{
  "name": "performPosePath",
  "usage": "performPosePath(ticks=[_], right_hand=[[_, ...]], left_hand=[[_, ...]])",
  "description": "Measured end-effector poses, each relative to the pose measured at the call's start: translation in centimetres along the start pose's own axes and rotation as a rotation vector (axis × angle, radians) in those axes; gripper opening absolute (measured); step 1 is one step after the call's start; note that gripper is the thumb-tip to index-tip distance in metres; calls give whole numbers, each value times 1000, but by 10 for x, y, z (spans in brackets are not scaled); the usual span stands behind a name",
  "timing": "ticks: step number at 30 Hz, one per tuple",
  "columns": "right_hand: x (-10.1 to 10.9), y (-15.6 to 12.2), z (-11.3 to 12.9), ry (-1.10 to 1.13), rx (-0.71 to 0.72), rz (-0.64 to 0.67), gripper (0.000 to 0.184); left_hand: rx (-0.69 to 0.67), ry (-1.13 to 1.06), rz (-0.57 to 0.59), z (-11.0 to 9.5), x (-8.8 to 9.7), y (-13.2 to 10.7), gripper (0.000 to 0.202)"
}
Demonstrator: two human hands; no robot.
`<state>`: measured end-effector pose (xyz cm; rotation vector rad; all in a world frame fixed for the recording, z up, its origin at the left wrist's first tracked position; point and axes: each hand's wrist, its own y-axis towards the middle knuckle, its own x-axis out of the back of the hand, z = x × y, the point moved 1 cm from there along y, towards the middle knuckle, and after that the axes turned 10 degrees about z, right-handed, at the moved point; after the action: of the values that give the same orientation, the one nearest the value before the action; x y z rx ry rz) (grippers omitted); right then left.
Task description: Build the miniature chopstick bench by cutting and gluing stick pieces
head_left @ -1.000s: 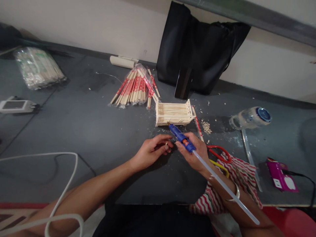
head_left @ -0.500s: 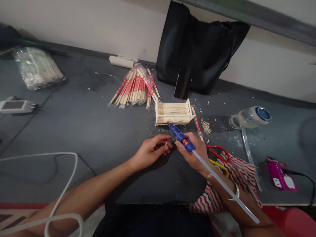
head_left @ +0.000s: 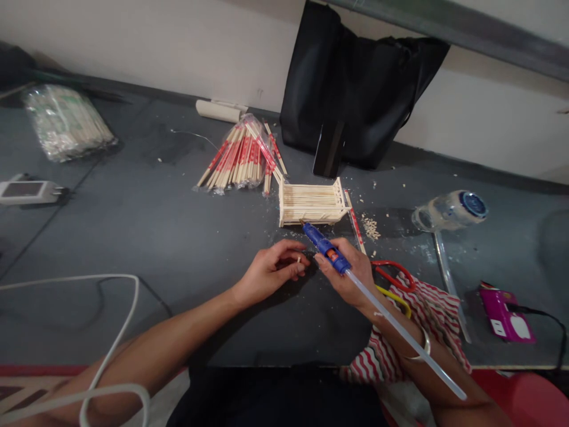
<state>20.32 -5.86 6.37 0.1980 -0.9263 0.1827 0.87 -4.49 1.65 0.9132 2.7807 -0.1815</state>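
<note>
My right hand (head_left: 349, 270) is closed round a blue glue gun (head_left: 326, 248), with a long clear glue stick (head_left: 400, 330) running out of its back over my forearm. The gun's nozzle meets the near lower edge of a small rack-like model (head_left: 311, 203) built of pale wooden sticks; whether they touch I cannot tell. Just left of the gun, my left hand (head_left: 273, 270) rests low over the table, thumb and fingers pinching a tiny pale piece of stick (head_left: 299, 260). A red-wrapped chopstick (head_left: 354, 222) lies right of the model.
Packed chopsticks (head_left: 240, 154) lie behind the model, near a black bag (head_left: 355, 89) and a phone (head_left: 329, 149). To the right are small stick bits (head_left: 370, 228), a glass jar (head_left: 448, 212), red-handled scissors (head_left: 393, 276), a striped cloth (head_left: 427, 314) and a purple box (head_left: 507, 314). A white cable (head_left: 120, 332) loops at left.
Almost nothing differs. Both hands, the glue gun and the model hold their places, apart from a very slight shift of the whole view.
</note>
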Motion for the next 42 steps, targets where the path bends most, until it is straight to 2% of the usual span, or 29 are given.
performPosePath(ticks=[6, 13, 18, 22, 24, 32, 37, 42], right_hand=[[1, 0, -1, -23, -2, 8, 28], [14, -11, 2, -23, 119, -35, 27], [20, -18, -1, -68, 128, -126, 28], [23, -24, -10, -88, 145, -306, 34], [25, -25, -12, -98, 142, -343, 39], [20, -12, 3, 11, 132, -8, 31], [18, -16, 8, 199, 111, 70, 23], [21, -20, 10, 197, 157, 99, 24]], left_hand=[[47, -53, -40, -2, -1, 1, 34], [22, -37, 21, -8, 0, 3, 37], [26, -72, 13, -9, 1, 5, 39], [-11, -82, 5, -9, 3, 6, 37], [-46, -88, -8, -10, 5, 7, 36], [-159, -184, -208, -13, 9, 9, 41], [-150, -385, -247, -16, 18, 12, 40], [-117, -530, -235, -19, 23, 12, 30]])
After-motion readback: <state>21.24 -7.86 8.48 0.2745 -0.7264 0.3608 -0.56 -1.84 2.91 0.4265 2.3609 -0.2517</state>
